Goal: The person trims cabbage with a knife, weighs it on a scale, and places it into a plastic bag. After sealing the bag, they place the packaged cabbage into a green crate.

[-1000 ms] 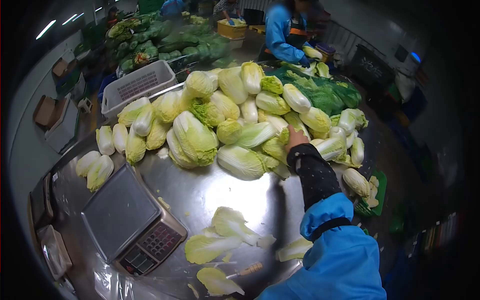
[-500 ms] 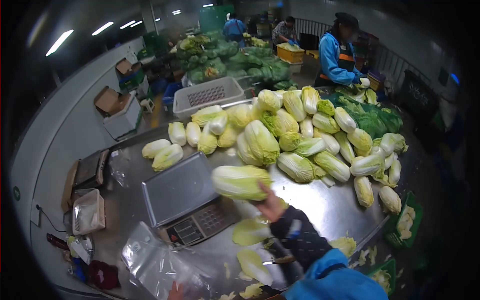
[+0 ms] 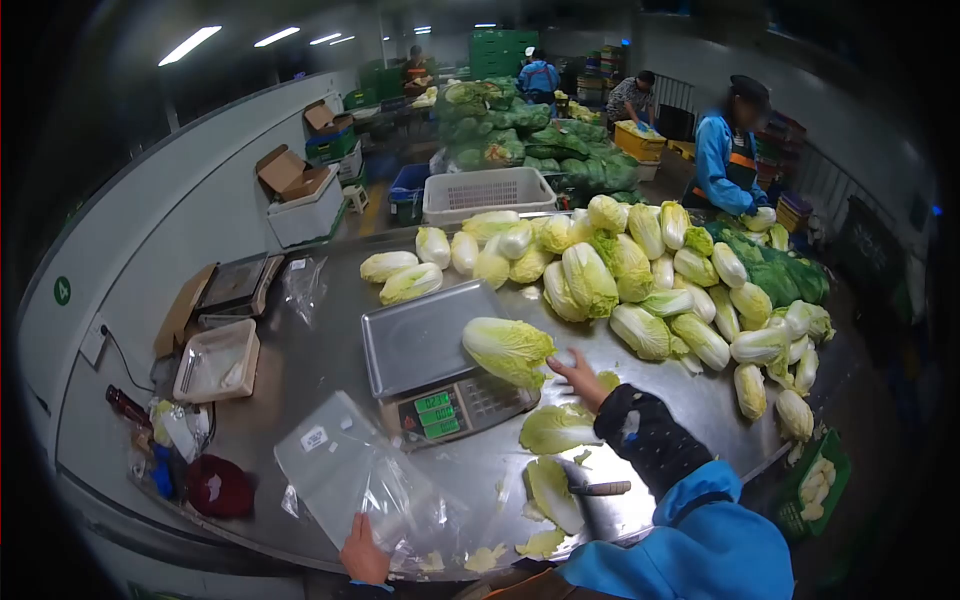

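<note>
A napa cabbage point(image 3: 506, 350) lies across the right edge of the weighing scale's metal plate point(image 3: 415, 335), its leafy end over the keypad. The scale's green display is lit. Just right of that cabbage is my right hand point(image 3: 580, 380), fingers apart and holding nothing. My left hand point(image 3: 363, 550) rests at the lower edge of a stack of clear plastic bags point(image 3: 350, 470); whether its fingers pinch the plastic is unclear. Loose leaves point(image 3: 555, 430) and a knife point(image 3: 605, 489) lie in front of my right arm.
A large heap of cabbages point(image 3: 640, 270) covers the back right of the steel table. Behind it are a white crate point(image 3: 487, 194) and green net sacks point(image 3: 560, 145). A person in blue point(image 3: 728, 160) works at the right. A small basket point(image 3: 217, 360) and red cap point(image 3: 219, 486) are at left.
The cabbage has left my right hand and now rests on the scale; that hand has opened beside it. The display is now visible and lit. The camera view has shifted, showing more of my left hand.
</note>
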Motion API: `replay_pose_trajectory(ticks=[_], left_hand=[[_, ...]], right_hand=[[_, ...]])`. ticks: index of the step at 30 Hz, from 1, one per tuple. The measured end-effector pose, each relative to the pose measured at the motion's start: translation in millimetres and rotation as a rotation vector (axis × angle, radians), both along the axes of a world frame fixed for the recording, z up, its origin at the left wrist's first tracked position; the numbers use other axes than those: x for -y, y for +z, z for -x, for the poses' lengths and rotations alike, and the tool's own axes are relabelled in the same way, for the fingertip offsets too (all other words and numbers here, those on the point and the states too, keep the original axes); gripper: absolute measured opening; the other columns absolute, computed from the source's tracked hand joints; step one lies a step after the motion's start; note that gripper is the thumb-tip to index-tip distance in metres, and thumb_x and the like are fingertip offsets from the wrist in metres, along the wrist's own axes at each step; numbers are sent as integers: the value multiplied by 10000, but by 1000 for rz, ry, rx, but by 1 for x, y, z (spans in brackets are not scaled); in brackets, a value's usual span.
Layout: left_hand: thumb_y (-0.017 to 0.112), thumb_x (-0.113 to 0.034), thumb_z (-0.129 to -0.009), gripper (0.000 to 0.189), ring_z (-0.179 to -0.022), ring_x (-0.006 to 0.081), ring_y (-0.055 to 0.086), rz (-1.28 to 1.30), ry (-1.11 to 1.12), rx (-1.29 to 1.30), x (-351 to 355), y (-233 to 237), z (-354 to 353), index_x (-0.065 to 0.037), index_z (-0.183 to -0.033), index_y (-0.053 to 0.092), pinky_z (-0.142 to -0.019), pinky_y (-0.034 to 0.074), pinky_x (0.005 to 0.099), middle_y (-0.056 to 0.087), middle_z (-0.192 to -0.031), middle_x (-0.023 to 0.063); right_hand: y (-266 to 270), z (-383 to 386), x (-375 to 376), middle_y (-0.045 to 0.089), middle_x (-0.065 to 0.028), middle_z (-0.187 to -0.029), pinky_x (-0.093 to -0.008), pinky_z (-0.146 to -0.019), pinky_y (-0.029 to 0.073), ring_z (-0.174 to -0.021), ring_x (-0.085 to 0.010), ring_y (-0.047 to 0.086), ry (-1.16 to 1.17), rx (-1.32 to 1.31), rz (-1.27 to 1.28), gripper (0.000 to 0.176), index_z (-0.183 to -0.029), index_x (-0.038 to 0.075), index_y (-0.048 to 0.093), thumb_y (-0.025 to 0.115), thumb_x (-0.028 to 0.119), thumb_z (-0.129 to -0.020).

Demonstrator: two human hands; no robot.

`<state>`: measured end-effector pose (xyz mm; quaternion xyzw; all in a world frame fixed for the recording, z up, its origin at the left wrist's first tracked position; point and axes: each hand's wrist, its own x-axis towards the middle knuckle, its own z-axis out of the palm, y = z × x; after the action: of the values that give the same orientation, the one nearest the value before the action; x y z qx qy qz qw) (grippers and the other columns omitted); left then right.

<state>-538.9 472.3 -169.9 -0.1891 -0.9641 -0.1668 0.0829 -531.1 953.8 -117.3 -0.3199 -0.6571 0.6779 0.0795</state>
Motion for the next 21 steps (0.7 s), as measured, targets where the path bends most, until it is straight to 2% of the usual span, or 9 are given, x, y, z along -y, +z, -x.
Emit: replay_pose_trajectory(ticks=[1, 3, 5, 9, 13, 15, 17, 19, 21], left_hand=[[643, -110, -661, 357, -813, 367, 591, 2, 9, 12, 6, -1, -1, -47, -1010, 599, -692, 474, 432, 605, -1099, 141], [610, -114, -671, 438, -860, 329, 615, 187, -131, 255, 23, -14, 6, -54, -1101, 561, -701, 491, 430, 561, -1216, 92], [576, -112, -687, 382, -894, 290, 623, 133, -134, 184, 28, -29, 9, -67, -1065, 588, -712, 499, 425, 579, -1191, 63], [567, -100, -686, 329, -931, 306, 612, 121, -97, 256, 29, -36, 16, -70, -1008, 628, -767, 495, 408, 594, -1165, 74], [569, -79, -688, 426, -939, 322, 605, 169, -39, 329, 8, -10, 3, -72, -1114, 587, -779, 487, 421, 584, -1178, 83], [562, -42, -692, 489, -875, 324, 617, 100, 13, 106, 5, -2, 4, -87, -1178, 545, -737, 490, 442, 556, -1221, 79], [549, -19, -698, 499, -836, 322, 619, 19, 80, 51, -10, 40, 6, -90, -1192, 534, -712, 490, 450, 540, -1243, 78], [536, 4, -704, 511, -797, 320, 620, -69, 142, -1, -19, 42, 1, -92, -1206, 524, -687, 489, 459, 523, -1264, 78], [511, 34, -712, 516, -750, 312, 617, 396, -113, 315, -25, 0, -5, -91, -1213, 520, -666, 490, 463, 499, -1293, 75]], right_hand=[[-14, 3, -17, 384, -269, -1329, -426, -957, 389, -1160, -359, 463, -23, -119, -586, 1007, -1391, 17, 210, 717, 535, -692], [17, 6, -28, 405, -256, -1315, -398, -1020, 329, -1214, -363, 412, 114, -172, -858, 971, -1356, -22, 275, 754, 474, -672], [42, 17, -28, 431, -262, -1285, -398, -1006, 346, -1211, -374, 416, 214, -242, -1164, 1002, -1374, 41, 285, 756, 527, -635], [70, 54, 7, 337, -274, -1356, -477, -1024, 304, -1252, -418, 351, 426, 80, -1328, 1123, -1417, 167, 227, 756, 625, -539], [57, 102, 21, 250, -266, -1404, -596, -983, 274, -1275, -477, 270, 543, 297, -1488, 1220, -1426, 291, 175, 779, 656, -430], [59, 116, 21, 359, -274, -1345, -528, -970, 338, -1233, -434, 373, 601, 306, -1519, 1144, -1409, 277, 220, 812, 554, -470], [53, 120, -4, 497, -271, -1218, -446, -925, 411, -1138, -387, 495, 714, 323, -1080, 1035, -1377, 260, 271, 816, 423, -511], [47, 99, -10, 585, -167, -1065, -379, -870, 451, -998, -312, 576, 641, -87, -839, 913, -1353, 161, 296, 777, 239, -581], [25, 66, 3, 583, -132, -1070, -375, -900, 451, -984, -264, 573, 555, -407, -18, 833, -1346, 106, 311, 724, 137, -624]])
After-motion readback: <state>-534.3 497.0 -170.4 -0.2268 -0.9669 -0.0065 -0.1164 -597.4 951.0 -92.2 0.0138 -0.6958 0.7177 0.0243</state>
